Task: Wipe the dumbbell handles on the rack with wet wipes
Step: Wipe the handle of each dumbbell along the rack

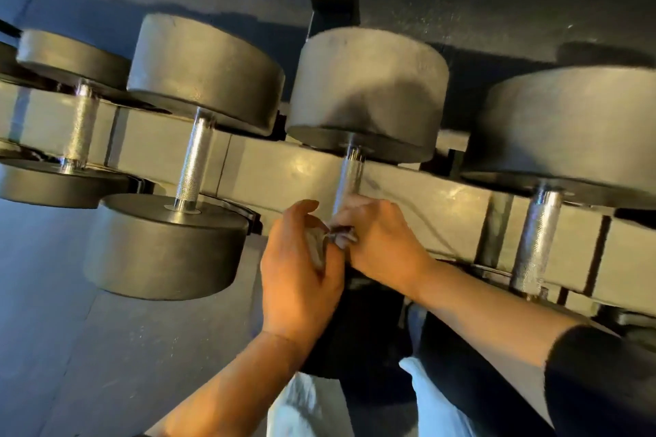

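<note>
Pinching a crumpled grey wet wipe (pixel 321 241) together, left hand (pixel 298 270) and right hand (pixel 381 241) sit low on the knurled chrome dumbbell handle (pixel 349 177); such a loose grip could let it drop

left hand (pixel 298 270) + right hand (pixel 381 241): holding wipe (pixel 337 236) | at dumbbell handle (pixel 349 176) | rack (pixel 443 202)

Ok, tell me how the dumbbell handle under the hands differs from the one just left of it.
The handle under the hands is half hidden: the right hand and left hand hold a wipe at its near end. The handle to the left is bare along its whole length, untouched, its knurling plain to see. Both are shiny metal bars between dark round weights on the same rack.
</note>
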`<state>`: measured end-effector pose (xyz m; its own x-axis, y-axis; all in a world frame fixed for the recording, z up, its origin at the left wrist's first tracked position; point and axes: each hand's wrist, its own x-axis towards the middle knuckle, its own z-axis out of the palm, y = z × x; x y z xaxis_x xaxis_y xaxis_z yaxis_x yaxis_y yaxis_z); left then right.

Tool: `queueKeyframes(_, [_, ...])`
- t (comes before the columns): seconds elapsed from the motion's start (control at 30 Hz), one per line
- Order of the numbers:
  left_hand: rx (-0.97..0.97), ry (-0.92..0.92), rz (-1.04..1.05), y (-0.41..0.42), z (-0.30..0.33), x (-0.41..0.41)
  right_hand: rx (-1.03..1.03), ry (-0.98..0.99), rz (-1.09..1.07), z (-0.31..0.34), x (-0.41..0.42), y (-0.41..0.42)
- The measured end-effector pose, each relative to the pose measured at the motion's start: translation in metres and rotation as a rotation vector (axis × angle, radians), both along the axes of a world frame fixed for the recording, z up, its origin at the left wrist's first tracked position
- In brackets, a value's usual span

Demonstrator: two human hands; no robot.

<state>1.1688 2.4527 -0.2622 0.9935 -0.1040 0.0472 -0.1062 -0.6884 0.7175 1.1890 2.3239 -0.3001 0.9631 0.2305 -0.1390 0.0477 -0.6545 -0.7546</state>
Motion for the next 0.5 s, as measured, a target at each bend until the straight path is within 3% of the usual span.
queueKeyframes(0.1, [-0.146, -0.003, -0.003, 0.006, 0.002, 0.005, 0.019, 0.027, -0.081, 0.0, 0.0, 0.003])
queueKeyframes(0.23, [-0.312, 0.048, 0.017, 0.026, 0.0, 0.027, -0.11, -0.275, -0.252, 0.012, 0.018, 0.006])
queueKeyframes(0.33, [-0.238, 0.018, -0.115, 0.053, -0.005, 0.056, -0.362, -0.375, -0.254, 0.01, 0.036, 0.006])
queueKeyframes(0.4, [-0.145, -0.015, -0.234, 0.07, -0.008, 0.075, -0.359, -0.275, -0.315, 0.009, 0.038, 0.008])
queueKeyframes(0.5, [-0.056, 0.048, -0.349, 0.09, -0.011, 0.09, -0.505, -0.162, -0.052, 0.018, 0.023, 0.015])
